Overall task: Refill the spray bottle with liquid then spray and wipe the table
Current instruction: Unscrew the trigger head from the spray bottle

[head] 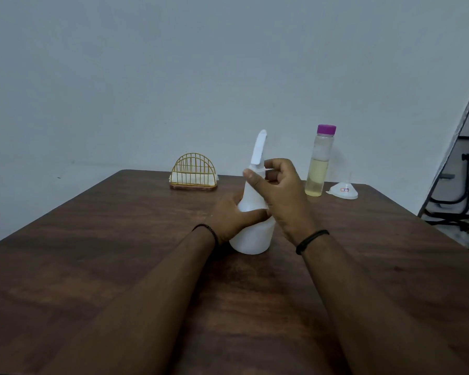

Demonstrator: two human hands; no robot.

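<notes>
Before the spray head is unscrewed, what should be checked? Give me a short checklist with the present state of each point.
1. Spray bottle stands upright on the table: ok.
2. Left hand holds the bottle body steady: ok.
3. Right hand grips the neck under the spray head: ok.
4. Funnel within reach: ok, it lies on the table beside the refill bottle.
5. Refill bottle has liquid: ok, about half full, purple cap on.
6. Napkins ready for wiping: ok, in the holder.
</notes>
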